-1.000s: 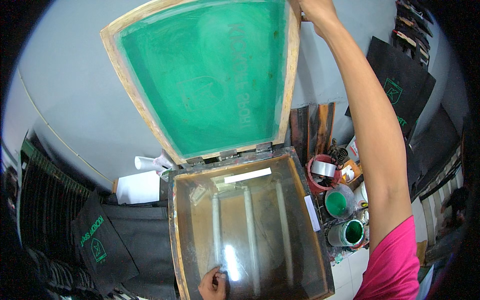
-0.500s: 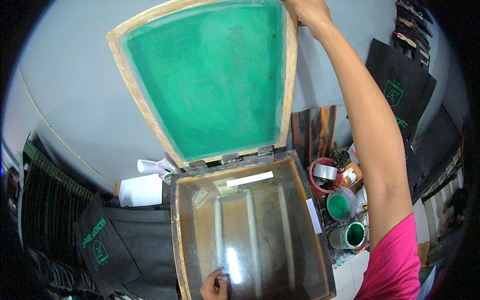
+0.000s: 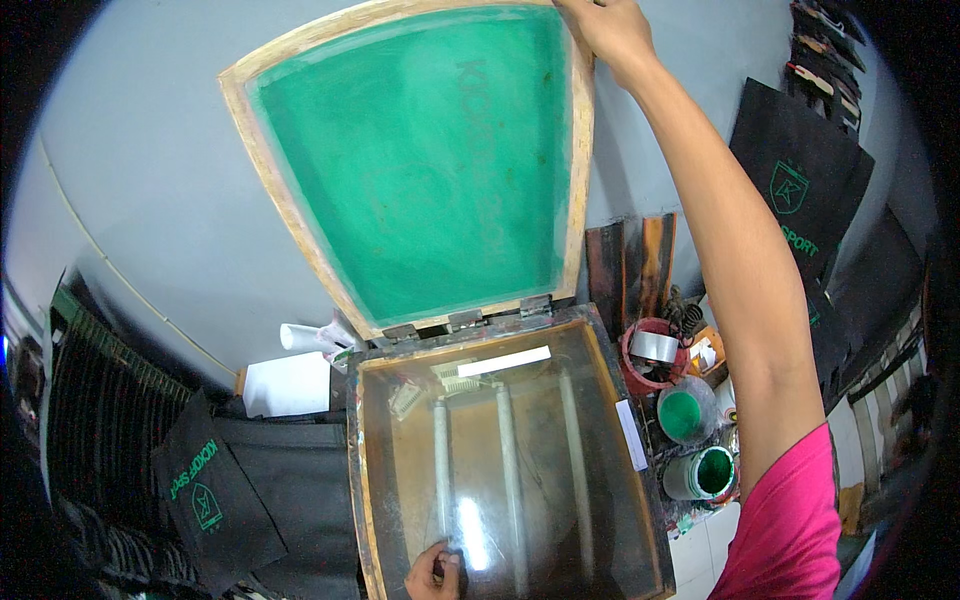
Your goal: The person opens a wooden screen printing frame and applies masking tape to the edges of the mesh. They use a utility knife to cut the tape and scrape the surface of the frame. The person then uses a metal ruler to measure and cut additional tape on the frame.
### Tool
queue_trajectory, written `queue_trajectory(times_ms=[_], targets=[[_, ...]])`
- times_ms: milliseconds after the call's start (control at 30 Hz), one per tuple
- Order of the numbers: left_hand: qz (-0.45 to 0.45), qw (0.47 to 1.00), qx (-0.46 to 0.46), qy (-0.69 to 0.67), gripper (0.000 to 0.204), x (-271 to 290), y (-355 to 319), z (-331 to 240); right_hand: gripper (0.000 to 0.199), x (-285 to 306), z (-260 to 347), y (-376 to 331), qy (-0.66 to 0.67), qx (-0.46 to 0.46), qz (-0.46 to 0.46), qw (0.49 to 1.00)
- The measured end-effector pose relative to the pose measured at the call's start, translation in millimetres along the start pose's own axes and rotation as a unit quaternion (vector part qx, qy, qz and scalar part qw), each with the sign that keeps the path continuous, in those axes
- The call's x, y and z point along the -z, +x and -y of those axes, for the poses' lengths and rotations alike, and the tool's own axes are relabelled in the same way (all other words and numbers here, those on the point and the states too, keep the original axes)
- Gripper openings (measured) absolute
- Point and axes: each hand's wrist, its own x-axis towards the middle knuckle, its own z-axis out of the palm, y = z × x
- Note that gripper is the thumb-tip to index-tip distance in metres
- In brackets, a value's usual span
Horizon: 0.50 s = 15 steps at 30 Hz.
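Observation:
A wooden screen-printing frame [image 3: 270, 170] with green mesh stands lifted on hinges above a glass-topped light box [image 3: 600, 410]. My right hand [image 3: 610, 25] grips the frame's upper right corner, arm stretched upward. My left hand [image 3: 435, 575] rests at the near edge of the glass, fingers curled on a small dark object that I cannot make out. Under the glass lie three pale tubes [image 3: 505, 470], and a white strip [image 3: 505, 361] sits near the hinges.
Black bags with green prints lie at the left [image 3: 215, 480] and hang at the right [image 3: 800, 190]. Right of the box stand a red container with a tape roll [image 3: 652, 350] and green ink tubs [image 3: 688, 412]. A paper roll [image 3: 305, 336] lies behind the box.
The frame has swung slightly higher and my right hand moved with it. My left hand stays at the near edge of the glass.

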Motion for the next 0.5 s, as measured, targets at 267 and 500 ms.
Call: queue_trajectory(times_ms=[267, 500], targets=[[0.003, 1.0, 0.009, -0.004, 0.03, 1.7, -0.9, -2.0, 0.047, -0.7, -11.5, -33.4, 0.049, 0.021, -0.11, 0.993], [0.006, 1.0, -0.005, 0.002, 0.029, 0.0, -1.3, 3.1, 0.039, 28.5, -48.2, -88.2, 0.166, -0.036, -0.118, 0.978]])
